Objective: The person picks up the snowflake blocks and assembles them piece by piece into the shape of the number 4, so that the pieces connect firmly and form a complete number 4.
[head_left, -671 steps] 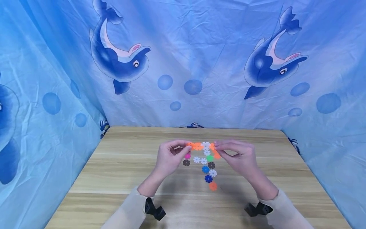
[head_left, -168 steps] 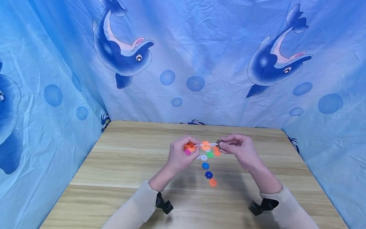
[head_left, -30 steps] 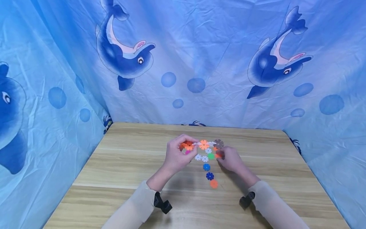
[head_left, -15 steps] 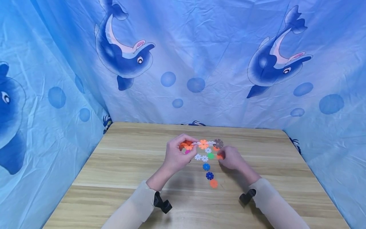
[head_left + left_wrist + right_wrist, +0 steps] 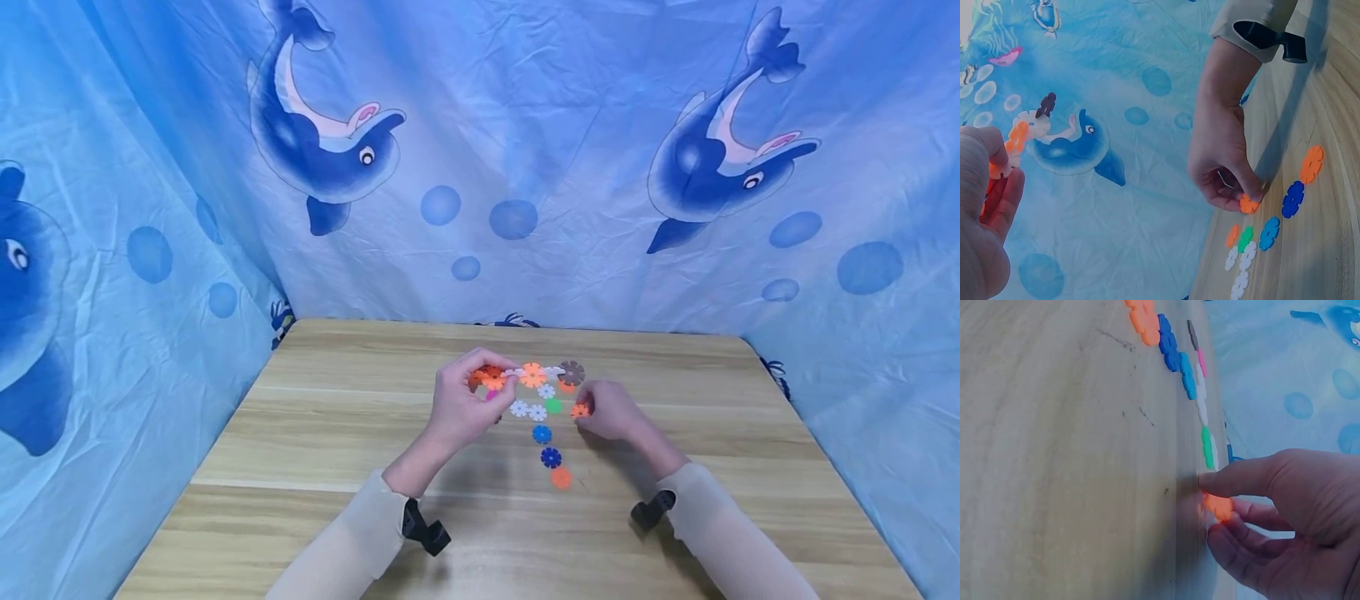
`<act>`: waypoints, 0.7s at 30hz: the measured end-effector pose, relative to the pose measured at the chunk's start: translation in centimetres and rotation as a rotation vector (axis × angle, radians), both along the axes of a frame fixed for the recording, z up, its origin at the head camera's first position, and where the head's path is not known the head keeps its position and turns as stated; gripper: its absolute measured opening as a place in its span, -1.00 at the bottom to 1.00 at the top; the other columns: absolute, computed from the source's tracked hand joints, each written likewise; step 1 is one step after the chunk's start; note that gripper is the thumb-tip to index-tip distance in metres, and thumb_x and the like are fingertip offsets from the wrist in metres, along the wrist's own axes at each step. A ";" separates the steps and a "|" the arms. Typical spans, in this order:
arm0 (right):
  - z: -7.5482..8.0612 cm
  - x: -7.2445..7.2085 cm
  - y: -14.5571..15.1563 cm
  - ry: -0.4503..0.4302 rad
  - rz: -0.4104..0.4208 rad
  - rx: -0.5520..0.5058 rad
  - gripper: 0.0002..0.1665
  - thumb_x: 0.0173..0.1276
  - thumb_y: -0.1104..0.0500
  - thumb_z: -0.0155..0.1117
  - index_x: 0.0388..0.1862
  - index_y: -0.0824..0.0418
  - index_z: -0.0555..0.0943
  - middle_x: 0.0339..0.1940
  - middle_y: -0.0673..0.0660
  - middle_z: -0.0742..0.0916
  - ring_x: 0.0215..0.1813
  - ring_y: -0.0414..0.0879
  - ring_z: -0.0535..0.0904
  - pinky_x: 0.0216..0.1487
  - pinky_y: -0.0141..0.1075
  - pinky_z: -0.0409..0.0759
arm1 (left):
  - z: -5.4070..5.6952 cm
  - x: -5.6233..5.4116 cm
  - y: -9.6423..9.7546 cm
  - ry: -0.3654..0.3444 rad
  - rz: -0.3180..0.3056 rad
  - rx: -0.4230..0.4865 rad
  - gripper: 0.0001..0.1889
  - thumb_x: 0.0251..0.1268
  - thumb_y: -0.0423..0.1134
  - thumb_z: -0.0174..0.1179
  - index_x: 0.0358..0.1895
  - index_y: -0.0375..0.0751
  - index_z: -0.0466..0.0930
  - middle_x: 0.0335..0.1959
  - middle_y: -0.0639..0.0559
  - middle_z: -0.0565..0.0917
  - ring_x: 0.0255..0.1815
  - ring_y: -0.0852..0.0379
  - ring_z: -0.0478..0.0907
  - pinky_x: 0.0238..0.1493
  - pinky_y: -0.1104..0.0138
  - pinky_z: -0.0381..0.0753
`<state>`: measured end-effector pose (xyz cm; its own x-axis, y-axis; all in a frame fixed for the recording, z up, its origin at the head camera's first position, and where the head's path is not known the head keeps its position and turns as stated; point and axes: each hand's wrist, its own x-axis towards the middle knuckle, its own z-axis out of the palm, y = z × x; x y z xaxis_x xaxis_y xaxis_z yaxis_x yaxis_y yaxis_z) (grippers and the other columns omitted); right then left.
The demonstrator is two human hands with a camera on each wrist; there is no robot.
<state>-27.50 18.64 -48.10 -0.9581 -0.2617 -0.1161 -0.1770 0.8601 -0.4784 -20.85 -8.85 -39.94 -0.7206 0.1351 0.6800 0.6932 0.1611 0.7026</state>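
In the head view, your left hand (image 5: 468,396) pinches a chain of flower discs (image 5: 532,375) up above the wood table (image 5: 300,483). It has orange discs near your palm, a white one at your fingertips, then an orange one, a white one on its edge and a brown tip disc (image 5: 572,372). Your right hand (image 5: 606,408) is lower, nipping an orange flower piece (image 5: 580,411) on the right side of the loose discs. On the table lie a green disc (image 5: 552,406), white discs (image 5: 537,412), a light blue disc (image 5: 542,434), a dark blue disc (image 5: 551,457) and an orange end disc (image 5: 562,477). A pink disc (image 5: 492,396) peeks out by your left hand. A blue cloth (image 5: 585,283) with dolphins hangs behind

In the left wrist view, your left hand is at the left edge, and the chain pokes out past your fingers. Your right hand holds the orange flower piece near the table, but you can't tell if it touches the wood

In the right wrist view, your right thumb and fingers are on the orange flower piece. The green disc is just past your thumb. Farther off, the pink disc sits beside a dark disc (image 5: 1193,334)
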 end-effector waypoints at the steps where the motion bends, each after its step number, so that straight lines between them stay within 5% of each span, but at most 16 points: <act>1: 0.0 0.0 0.1 -0.006 -0.004 -0.012 -0.78 0.23 0.27 0.57 -0.19 0.19 0.69 -0.33 0.07 0.70 -0.28 -0.09 0.58 -0.26 -0.26 0.61 | 0.0 0.0 0.0 0.000 0.001 0.001 -0.83 0.26 -0.50 0.40 -0.15 -0.21 0.77 -0.19 -0.09 0.85 -0.21 0.05 0.77 -0.22 0.38 0.82; 12: 0.2 0.2 1.3 0.027 -0.011 -0.140 -0.87 0.30 0.27 0.52 -0.23 0.12 0.72 -0.29 0.04 0.74 -0.22 -0.11 0.64 -0.19 -0.28 0.65 | -0.3 -0.3 -0.3 -0.011 0.015 -0.007 -0.83 0.26 -0.49 0.40 -0.15 -0.19 0.77 -0.20 -0.04 0.85 -0.20 0.10 0.77 -0.21 0.35 0.82; 21: 4.4 1.3 2.3 0.166 -0.080 -0.368 -0.84 0.45 0.21 0.44 -0.05 0.22 0.75 -0.17 0.17 0.84 -0.16 -0.05 0.77 -0.19 -0.37 0.74 | -0.2 -0.7 -0.3 -0.020 0.011 0.013 -0.84 0.27 -0.50 0.40 -0.15 -0.21 0.78 -0.18 -0.08 0.84 -0.21 0.07 0.76 -0.19 0.38 0.82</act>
<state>-26.23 20.99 -43.72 -0.9750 -0.1805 0.1294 -0.2171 0.6515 -0.7269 -21.52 -9.18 -40.14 -0.7357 0.1182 0.6669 0.6769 0.1596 0.7185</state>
